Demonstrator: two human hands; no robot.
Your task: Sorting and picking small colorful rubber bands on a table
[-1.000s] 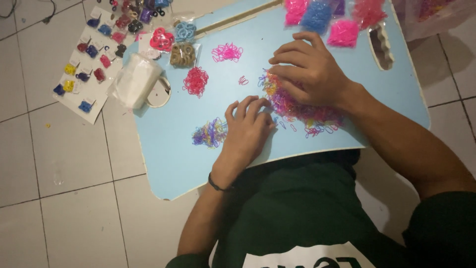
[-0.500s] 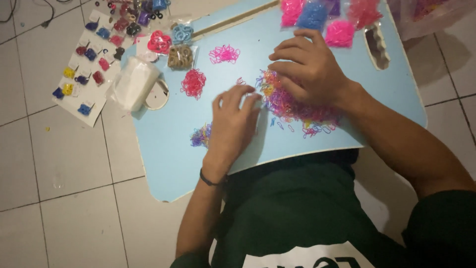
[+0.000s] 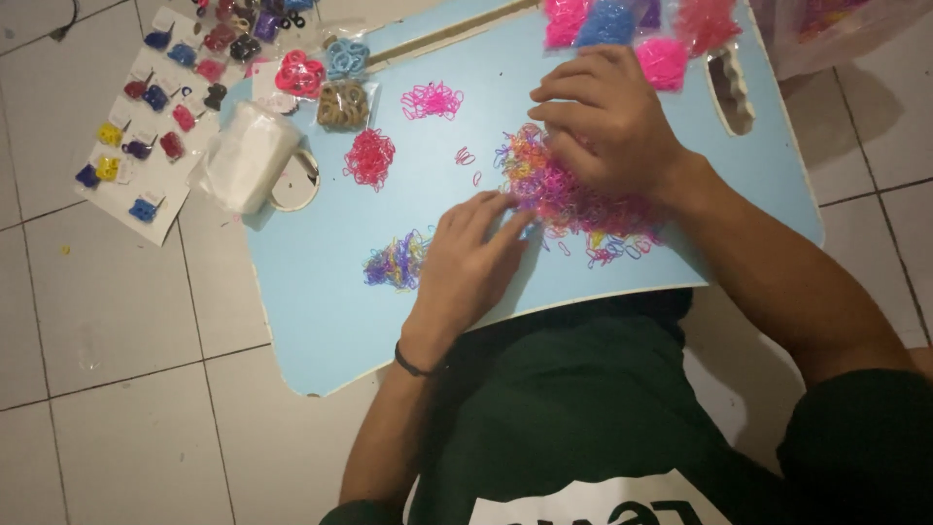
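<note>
A light blue lap table (image 3: pixel 321 301) lies over my legs. A big mixed pile of tiny coloured rubber bands (image 3: pixel 573 199) sits in its middle. My right hand (image 3: pixel 607 122) rests palm down on the pile's top, fingers spread. My left hand (image 3: pixel 471 258) lies flat at the pile's left edge, fingertips touching the bands. Small sorted heaps lie around: purple-blue bands (image 3: pixel 394 262) beside my left hand, red bands (image 3: pixel 369 156), pink bands (image 3: pixel 431 99). Neither hand visibly grips anything.
Bags of pink and blue bands (image 3: pixel 622 29) line the table's far edge. A white plastic bag (image 3: pixel 248 156), bagged hair ties (image 3: pixel 342 105) and a card of small coloured clips (image 3: pixel 136 136) lie at the left on the tiled floor (image 3: pixel 117 389).
My left hand has slid up and right along the table to the pile's edge. The right hand has barely shifted on the pile.
</note>
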